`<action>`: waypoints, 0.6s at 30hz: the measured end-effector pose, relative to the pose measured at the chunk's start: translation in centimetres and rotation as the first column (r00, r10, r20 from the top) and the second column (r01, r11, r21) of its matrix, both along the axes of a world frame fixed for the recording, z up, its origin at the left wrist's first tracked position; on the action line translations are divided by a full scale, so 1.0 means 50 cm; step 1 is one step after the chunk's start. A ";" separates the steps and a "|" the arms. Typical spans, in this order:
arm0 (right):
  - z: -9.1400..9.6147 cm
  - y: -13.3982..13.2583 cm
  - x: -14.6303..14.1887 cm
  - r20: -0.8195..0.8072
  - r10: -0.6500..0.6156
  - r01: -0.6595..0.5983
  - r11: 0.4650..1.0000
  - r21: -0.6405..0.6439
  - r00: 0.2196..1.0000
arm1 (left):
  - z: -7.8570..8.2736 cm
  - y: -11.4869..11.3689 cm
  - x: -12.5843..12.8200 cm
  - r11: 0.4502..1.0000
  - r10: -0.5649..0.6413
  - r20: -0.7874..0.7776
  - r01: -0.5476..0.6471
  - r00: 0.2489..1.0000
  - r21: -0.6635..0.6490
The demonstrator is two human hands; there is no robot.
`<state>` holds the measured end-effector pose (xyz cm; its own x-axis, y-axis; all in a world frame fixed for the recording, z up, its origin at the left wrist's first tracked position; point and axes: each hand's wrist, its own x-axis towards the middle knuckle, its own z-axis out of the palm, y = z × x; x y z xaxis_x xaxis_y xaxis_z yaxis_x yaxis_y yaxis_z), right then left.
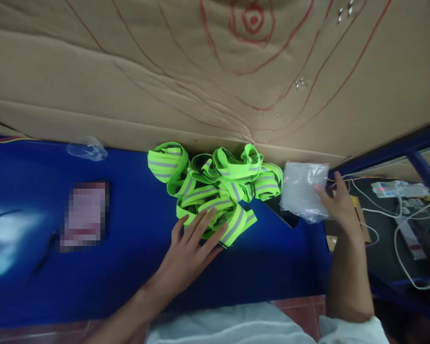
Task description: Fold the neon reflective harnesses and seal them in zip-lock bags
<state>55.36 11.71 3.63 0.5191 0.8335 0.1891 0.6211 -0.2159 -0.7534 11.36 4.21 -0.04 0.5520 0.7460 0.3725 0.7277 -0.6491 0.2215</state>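
Observation:
A heap of neon-yellow reflective straps [215,179] with silver stripes lies on the blue table, against the cardboard. Some straps are rolled, others loosely looped. My left hand [189,255] is at the near side of this heap, its fingers spread over a strap end; how firmly they touch it cannot be told. To the right of the straps lies a stack of clear plastic bags [303,188]. At the stack's right edge is my right hand [338,205], thumb and fingers apart, the thumb overlapping the plastic. A dark flat object [290,219] shows partly from under the bags.
A cardboard sheet [129,95] with red drawn lines stands behind the blue table [136,267]. A crumpled clear plastic piece [88,149] and a blurred-out rectangular item [84,215] lie left. Rightward are a blue metal frame [383,155], white cables [397,239] and a power strip [399,189].

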 end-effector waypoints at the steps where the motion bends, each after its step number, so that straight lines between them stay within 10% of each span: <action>1: -0.002 0.000 -0.007 0.124 -0.018 0.012 0.999 0.050 0.992 | -0.004 0.009 0.007 1.000 -0.018 -0.048 0.018 0.999 0.001; 4: -0.001 -0.036 -0.061 0.534 -0.066 -0.102 0.955 0.278 0.843 | -0.013 0.047 0.021 0.995 -0.103 -0.146 0.100 0.984 -0.028; 7: -0.009 -0.088 -0.142 0.571 -0.056 -0.215 0.892 0.397 0.819 | -0.008 0.096 0.014 0.986 -0.132 -0.078 0.123 0.988 -0.116; 12: -0.069 -0.122 -0.266 0.435 0.558 -0.666 0.732 0.144 0.707 | 0.040 0.150 -0.027 0.891 0.146 0.336 0.024 0.930 -0.453; 15: -0.098 -0.123 -0.304 0.313 0.776 -0.824 0.566 0.036 0.547 | 0.059 0.161 -0.040 0.780 0.441 0.489 -0.051 0.752 -0.624; 18: -0.113 -0.130 -0.317 0.193 0.839 -0.855 0.518 -0.004 0.508 | 0.045 0.159 -0.035 0.632 0.690 0.616 0.099 0.380 -0.769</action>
<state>39.50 5.23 -2.02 -0.4685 0.8371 0.2824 0.5779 0.5321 -0.6187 9.59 12.16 2.21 -0.0590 0.9838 -0.1692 0.0093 0.1701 0.9854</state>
